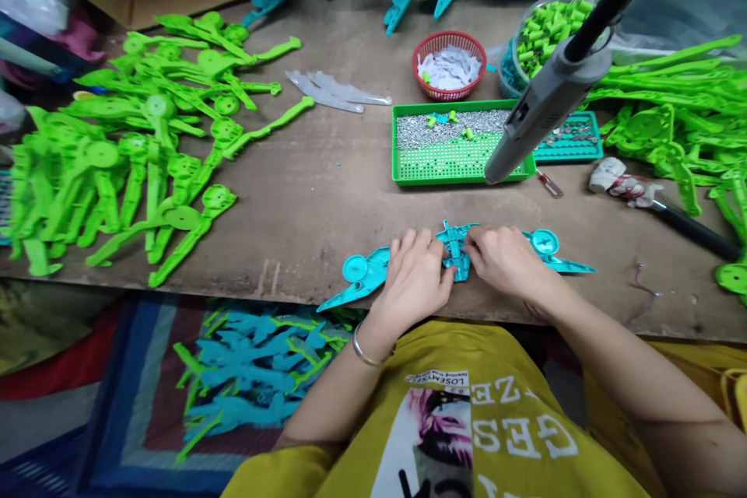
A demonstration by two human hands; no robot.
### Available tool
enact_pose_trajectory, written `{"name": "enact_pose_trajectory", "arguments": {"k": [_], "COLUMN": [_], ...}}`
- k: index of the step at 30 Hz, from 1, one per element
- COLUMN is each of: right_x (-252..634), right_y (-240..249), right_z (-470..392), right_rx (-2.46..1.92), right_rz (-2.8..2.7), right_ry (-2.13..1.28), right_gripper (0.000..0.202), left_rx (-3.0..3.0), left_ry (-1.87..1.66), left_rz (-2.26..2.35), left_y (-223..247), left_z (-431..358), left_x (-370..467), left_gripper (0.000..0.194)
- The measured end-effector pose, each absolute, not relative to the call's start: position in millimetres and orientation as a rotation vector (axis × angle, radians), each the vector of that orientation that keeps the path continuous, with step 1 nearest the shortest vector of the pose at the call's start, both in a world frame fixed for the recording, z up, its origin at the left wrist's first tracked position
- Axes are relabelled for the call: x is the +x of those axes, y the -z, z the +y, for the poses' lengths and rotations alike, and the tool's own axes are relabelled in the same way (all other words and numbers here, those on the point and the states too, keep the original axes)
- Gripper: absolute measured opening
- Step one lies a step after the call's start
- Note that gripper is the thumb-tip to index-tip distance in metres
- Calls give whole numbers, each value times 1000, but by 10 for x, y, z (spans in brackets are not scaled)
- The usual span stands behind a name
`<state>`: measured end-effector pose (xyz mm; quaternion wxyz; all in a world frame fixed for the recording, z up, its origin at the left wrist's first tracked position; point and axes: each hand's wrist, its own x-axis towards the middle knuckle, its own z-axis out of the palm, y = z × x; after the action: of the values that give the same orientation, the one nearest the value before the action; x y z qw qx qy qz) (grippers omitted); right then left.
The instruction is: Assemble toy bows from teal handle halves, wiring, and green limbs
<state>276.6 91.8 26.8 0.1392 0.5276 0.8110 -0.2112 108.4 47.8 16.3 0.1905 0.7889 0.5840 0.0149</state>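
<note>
A long blue plastic part lies near the table's front edge, with a round disc and a pointed tip at each end. My left hand rests over its left half, fingers bent and pressed onto it beside the middle block. On the other side of that block, my right hand grips the part with curled fingers, the thumb and fingertips close together. Both palms hide much of the part's two arms. Whether any small piece sits between the right fingertips cannot be made out.
Green plastic parts are heaped at left, more at right. Behind my hands are a green tray of screws, a red basket and a hanging grey electric screwdriver. A wrapped-handle tool lies at right.
</note>
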Motion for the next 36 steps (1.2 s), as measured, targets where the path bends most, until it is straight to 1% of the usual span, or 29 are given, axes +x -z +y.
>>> {"name": "enact_pose_trajectory", "arguments": {"k": [5,9,13,18,24,30,36], "right_x": [2819,2857,2870,2868,2870,2873,2906], "right_y": [-310,-295,-256,-241,-234,-209,-194], "right_z": [942,953,950,942,959,948,945], "right_rx": [1497,1519,1628,1634,1596,1652,1742], "right_rz": [2375,2396,2385,2385,2415,2406,2412], "right_ry": [760,858,919,893,874,899,1010], "right_gripper": [30,36,33,32,34,29,19], "left_rx": [2107,2080,2108,2106,2054,2166,2135], "left_ry": [-49,-77,-57,-46,-75,32,117], "left_rz": [1598,1660,1638,1605,1748,1749,1807], "left_y": [-161,-129,-147,-171,-137,-176,-196], "left_z": [527,509,475,486,481,517,537], "left_x": [1041,1059,1074,1065,1165,1258,1342], "left_gripper": [11,17,14,12,8,8,16]}}
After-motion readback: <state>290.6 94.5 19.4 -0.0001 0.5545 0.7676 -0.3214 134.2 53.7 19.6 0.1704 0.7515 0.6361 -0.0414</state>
